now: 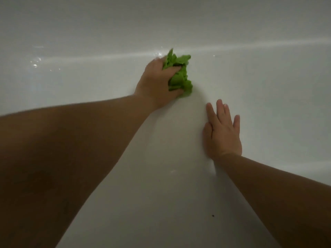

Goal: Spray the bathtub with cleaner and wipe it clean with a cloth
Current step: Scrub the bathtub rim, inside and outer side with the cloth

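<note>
step: wiping | left hand squeezing bunched green cloth, mid frame, against bathtub wall | right hand flat, fingers straight, lower right | wet drops up-left of cloth

Cloth under left hand, right hand beside, on bathtub.

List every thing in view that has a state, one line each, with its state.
Cloth: green, bunched up, gripped in the left hand, pressed against the tub.
Left hand: fingers curled round the cloth.
Right hand: empty, flat, fingers straight, resting on the tub.
Tub: white, with wet droplets near the cloth and to the left.
Speck: small, dark, on the tub floor, not wiped.
</note>
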